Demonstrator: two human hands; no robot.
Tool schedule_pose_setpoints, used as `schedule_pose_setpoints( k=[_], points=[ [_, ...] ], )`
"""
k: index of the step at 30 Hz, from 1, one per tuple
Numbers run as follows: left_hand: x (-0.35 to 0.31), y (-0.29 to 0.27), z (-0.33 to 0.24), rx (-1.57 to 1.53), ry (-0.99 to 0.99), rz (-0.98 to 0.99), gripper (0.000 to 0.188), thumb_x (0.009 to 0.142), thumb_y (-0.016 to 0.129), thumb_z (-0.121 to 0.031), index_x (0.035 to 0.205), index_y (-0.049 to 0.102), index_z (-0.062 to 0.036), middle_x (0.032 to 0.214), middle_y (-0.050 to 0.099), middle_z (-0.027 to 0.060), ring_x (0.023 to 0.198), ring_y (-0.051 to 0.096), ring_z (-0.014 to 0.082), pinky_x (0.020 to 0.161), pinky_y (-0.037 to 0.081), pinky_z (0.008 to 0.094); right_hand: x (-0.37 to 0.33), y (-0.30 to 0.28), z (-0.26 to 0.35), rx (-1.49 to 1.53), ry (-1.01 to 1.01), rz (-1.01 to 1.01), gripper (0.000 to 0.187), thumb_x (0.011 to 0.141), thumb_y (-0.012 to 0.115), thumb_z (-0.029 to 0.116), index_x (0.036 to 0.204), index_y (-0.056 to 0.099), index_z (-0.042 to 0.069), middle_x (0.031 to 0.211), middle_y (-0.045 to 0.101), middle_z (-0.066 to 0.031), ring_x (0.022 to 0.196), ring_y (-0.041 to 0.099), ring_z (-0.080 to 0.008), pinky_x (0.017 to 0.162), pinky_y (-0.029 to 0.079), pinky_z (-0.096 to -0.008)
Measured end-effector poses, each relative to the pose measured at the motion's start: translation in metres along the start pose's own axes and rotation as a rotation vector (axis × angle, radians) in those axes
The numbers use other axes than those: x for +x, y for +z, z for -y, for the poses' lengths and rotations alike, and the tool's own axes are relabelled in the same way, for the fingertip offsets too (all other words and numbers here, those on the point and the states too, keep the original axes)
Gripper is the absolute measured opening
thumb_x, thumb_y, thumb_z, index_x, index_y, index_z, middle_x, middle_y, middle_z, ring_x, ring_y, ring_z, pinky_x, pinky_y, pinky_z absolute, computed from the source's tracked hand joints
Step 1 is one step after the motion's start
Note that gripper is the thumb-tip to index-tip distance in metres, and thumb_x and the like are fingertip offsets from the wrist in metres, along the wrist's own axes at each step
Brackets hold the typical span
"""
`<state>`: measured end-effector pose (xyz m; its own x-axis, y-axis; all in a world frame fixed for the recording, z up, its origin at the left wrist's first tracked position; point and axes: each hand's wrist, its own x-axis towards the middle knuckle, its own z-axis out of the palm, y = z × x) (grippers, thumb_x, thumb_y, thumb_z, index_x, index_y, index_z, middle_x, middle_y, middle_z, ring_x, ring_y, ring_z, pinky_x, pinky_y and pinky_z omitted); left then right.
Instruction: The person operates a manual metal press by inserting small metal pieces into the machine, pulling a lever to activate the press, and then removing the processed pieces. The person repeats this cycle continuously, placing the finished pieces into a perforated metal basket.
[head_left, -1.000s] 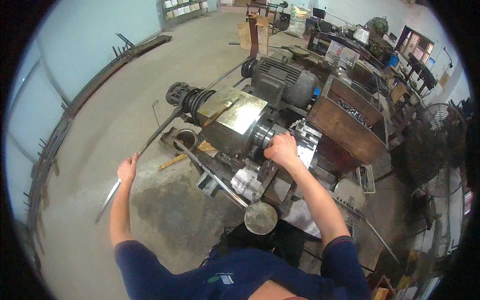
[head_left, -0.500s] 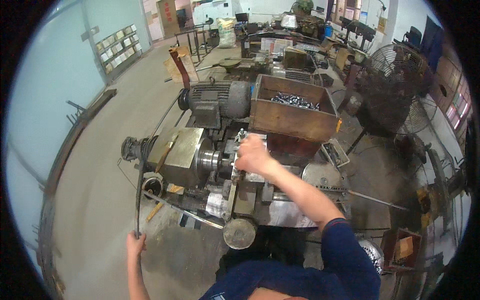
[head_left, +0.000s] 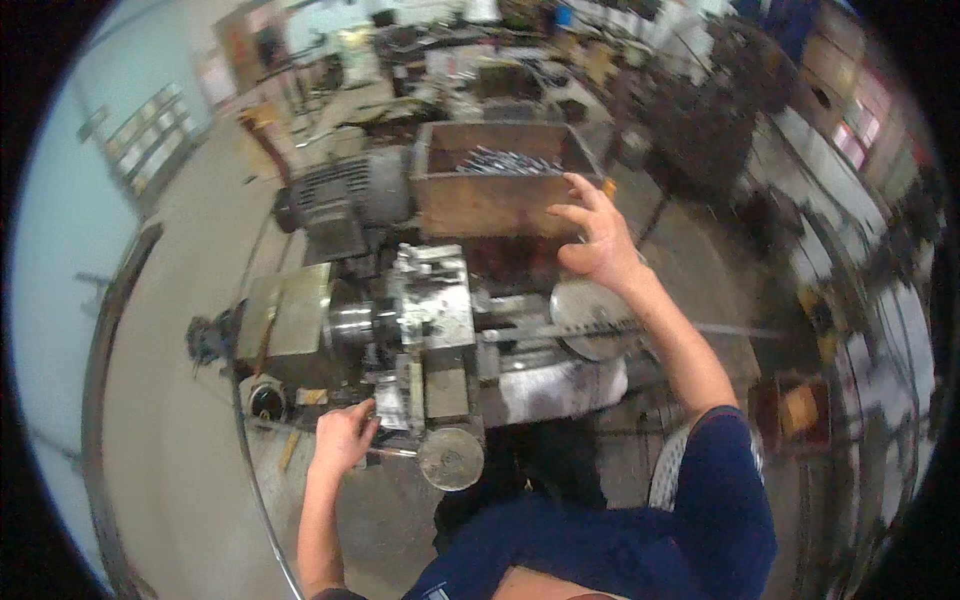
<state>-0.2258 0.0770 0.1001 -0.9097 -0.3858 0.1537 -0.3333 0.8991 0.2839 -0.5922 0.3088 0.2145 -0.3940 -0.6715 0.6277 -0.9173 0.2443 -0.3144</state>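
Observation:
My right hand [head_left: 598,240] is open in front of the wooden box [head_left: 495,205], fingers spread and nothing visible in them. Inside the box lies a heap of small shiny metal parts [head_left: 510,160]. My left hand [head_left: 343,438] is low on the left of the small lathe, over the metal rod [head_left: 392,453] that runs to a round disc [head_left: 450,460]. Blur hides whether its fingers close on that rod. Between my hands are the lathe's bright cylindrical chuck [head_left: 350,327] and its tool slide [head_left: 435,305]. A long thin lever [head_left: 250,450] hangs left of my left forearm.
Behind the headstock [head_left: 285,312] stands an electric motor [head_left: 375,190]. A round plate [head_left: 595,315] sits at the lathe's right end. Farther right are a large fan [head_left: 690,110] and a dark box [head_left: 790,415] on the floor. White cloth [head_left: 560,385] covers part of the bed.
My left hand has let go of the long lever and moved right to the disc's rod. My right hand has left the tool slide and moved up and right, opening. The view has shifted.

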Motion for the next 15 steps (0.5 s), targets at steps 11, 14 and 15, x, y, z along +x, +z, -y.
schedule_pose_setpoints(
  k=[11,14,15],
  points=[
    [0.010,0.071,0.016,-0.375,-0.397,0.311,0.016,0.082,0.055,-0.008,0.095,0.057,0.0019,0.067,0.060,0.0067,0.057,0.052,0.0112,0.053,0.042,0.0262,-0.364,-0.119,-0.103,-0.429,1.008,0.256,0.033,0.058,0.058,0.016,0.089,0.065,0.005,0.109,0.057,-0.0185,0.097,0.055,-0.0334,0.082,0.045,-0.0361],
    [0.010,0.085,0.044,-0.434,-0.327,0.343,0.019,0.083,0.056,-0.010,0.096,0.056,0.0030,0.064,0.057,0.0048,0.056,0.050,0.0108,0.052,0.041,0.0255,-0.459,-0.121,-0.090,-0.486,0.880,0.560,0.019,0.059,0.058,0.021,0.069,0.062,0.006,0.073,0.060,-0.0183,0.074,0.059,-0.0326,0.067,0.048,-0.0396],
    [0.011,0.084,0.043,-0.448,-0.382,0.383,0.020,0.083,0.057,-0.011,0.097,0.056,0.0034,0.064,0.057,0.0046,0.056,0.050,0.0109,0.053,0.041,0.0257,-0.490,-0.110,-0.087,-0.538,0.997,0.543,0.020,0.057,0.059,0.022,0.068,0.062,0.004,0.070,0.059,-0.0186,0.069,0.058,-0.0330,0.064,0.048,-0.0399]
  ],
)
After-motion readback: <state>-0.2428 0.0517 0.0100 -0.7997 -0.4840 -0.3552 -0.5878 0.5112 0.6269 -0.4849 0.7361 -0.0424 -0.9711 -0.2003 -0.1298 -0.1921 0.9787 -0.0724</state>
